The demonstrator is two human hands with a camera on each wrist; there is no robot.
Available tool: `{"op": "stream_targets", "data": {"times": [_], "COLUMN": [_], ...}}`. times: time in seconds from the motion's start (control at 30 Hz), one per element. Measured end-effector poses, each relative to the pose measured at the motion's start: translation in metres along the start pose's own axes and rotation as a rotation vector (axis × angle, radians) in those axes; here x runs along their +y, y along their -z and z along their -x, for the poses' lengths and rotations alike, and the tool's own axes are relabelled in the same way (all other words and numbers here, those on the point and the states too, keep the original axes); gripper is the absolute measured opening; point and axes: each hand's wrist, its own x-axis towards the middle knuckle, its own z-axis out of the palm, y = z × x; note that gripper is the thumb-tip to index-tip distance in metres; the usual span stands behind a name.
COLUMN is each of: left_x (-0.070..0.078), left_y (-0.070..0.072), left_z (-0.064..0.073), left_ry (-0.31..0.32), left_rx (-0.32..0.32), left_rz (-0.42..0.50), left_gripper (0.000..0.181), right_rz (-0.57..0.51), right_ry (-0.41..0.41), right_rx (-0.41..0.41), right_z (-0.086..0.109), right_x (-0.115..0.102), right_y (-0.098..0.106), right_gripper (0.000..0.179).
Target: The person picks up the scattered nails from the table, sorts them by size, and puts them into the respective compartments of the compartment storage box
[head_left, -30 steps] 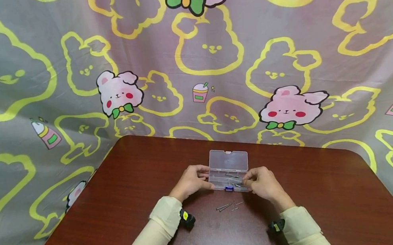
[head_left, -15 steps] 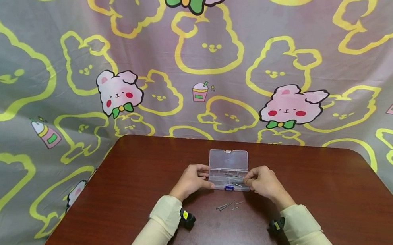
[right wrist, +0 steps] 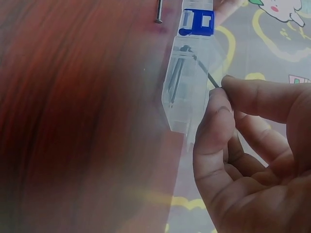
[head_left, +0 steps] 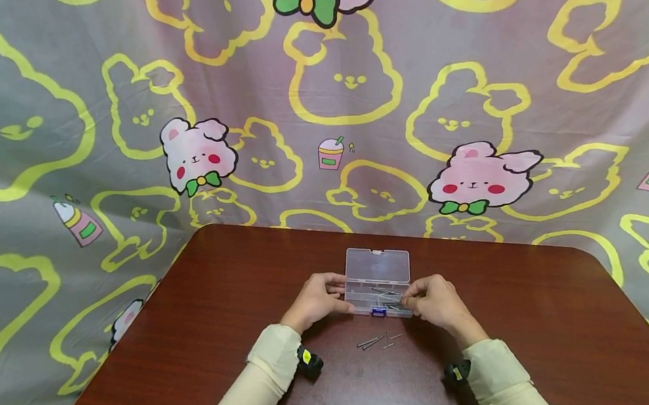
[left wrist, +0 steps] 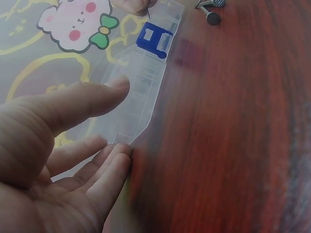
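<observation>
A clear plastic compartment box (head_left: 360, 304) stands on the table with its lid (head_left: 376, 264) raised. My left hand (head_left: 314, 301) is at the box's left end; in the left wrist view its fairly straight fingers (left wrist: 114, 167) touch that end, and the thumb overlaps the box. Between thumb and forefinger my right hand (head_left: 439, 304) pinches a thin metal nail (right wrist: 210, 76), slanting into the right part of the box. Several other nails (right wrist: 176, 80) lie inside there. The tip of the pinched nail is hidden by the fingers.
Several loose nails (head_left: 370, 342) lie on the brown wooden table (head_left: 238, 284) in front of the box. A blue latch (head_left: 379, 311) sits at the box's front. Behind the table hangs a patterned cloth (head_left: 265, 90).
Both hands stay at the box with almost no movement. The right fingers shift only slightly at its right end, and the loose nails lie as before.
</observation>
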Motion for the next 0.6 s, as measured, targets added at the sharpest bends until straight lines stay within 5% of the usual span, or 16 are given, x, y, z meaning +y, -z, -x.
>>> {"op": "stream_targets", "data": {"times": [0.6], "left_x": [-0.001], "left_y": [0.0004], "left_z": [0.0017], "left_ry": [-0.004], "left_rx": [-0.006], "left_rz": [-0.012], "left_gripper": [0.066], "right_rz": [-0.024], "right_ry": [0.037], "right_rx": [0.003], "right_z": [0.009], "right_x": [-0.0011], "right_y": [-0.0042], "right_gripper": [0.007]}}
